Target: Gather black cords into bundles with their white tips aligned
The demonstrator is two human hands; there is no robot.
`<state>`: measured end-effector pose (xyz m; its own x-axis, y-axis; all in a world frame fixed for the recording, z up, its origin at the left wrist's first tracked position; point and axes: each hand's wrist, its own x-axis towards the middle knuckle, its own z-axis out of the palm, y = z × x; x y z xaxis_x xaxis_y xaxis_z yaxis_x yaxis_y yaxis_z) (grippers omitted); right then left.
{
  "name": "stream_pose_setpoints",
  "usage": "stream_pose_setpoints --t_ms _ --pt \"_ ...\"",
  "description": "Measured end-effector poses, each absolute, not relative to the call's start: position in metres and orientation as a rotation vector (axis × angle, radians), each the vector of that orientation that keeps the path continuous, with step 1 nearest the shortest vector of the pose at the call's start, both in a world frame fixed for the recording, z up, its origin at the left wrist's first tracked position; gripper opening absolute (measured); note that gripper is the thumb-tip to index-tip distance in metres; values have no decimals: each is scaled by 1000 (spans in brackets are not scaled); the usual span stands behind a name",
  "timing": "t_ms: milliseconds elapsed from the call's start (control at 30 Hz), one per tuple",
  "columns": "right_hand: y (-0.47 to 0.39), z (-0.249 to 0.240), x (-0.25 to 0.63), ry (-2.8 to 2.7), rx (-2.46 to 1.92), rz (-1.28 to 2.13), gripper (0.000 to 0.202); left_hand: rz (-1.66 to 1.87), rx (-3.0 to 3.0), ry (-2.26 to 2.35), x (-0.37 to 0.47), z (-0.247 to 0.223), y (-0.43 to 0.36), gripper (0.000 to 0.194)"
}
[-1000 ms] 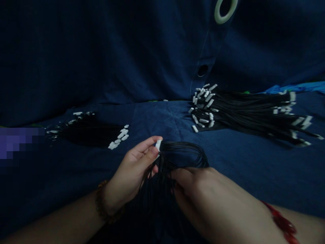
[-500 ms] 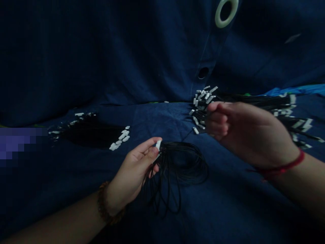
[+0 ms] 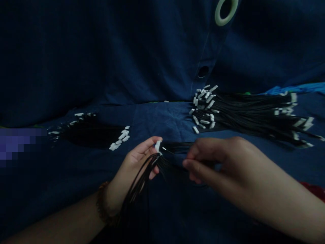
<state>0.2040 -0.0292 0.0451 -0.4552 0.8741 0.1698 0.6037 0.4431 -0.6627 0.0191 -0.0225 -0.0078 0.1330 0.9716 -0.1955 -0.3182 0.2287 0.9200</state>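
Note:
A white connector (image 3: 158, 146) is pinched in my left hand (image 3: 142, 162), between thumb and fingers. Thin black wires (image 3: 139, 183) run from it, some draped down over my left palm, others stretching right toward my other hand. My right hand (image 3: 215, 162) is closed with thumb and fingertips together around black wire, just right of the connector. A small shiny metal tip (image 3: 164, 148) on a wire points at the connector's right side.
Behind my right hand lies a large bundle of black wires (image 3: 248, 108) with white connectors at both ends. A darker bundle (image 3: 88, 133) with white ends rests at the left. Dark blue cloth (image 3: 162, 118) covers the surface and hangs behind, with a pale ring (image 3: 218, 17) on it.
My right hand has come down and left from the large bundle to beside the held connector. The wires that looped to the right now partly hang over my left palm and partly stretch right.

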Motion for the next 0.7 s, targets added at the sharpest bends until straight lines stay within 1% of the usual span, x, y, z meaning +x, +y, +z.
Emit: stream_pose_setpoints --t_ms 67,200,567,700 --pt "-35 44 204 -2279 -1253 528 13 1098 871 961 17 -12 -22 29" --pt "-41 43 206 -2313 -1298 426 12 1081 884 888 16 -18 -23 26" --pt "-41 41 205 -2354 -1347 412 14 1083 910 826 17 -14 -24 26" --pt "-41 40 206 -2365 -1344 404 14 1088 911 819 18 -15 -25 29"
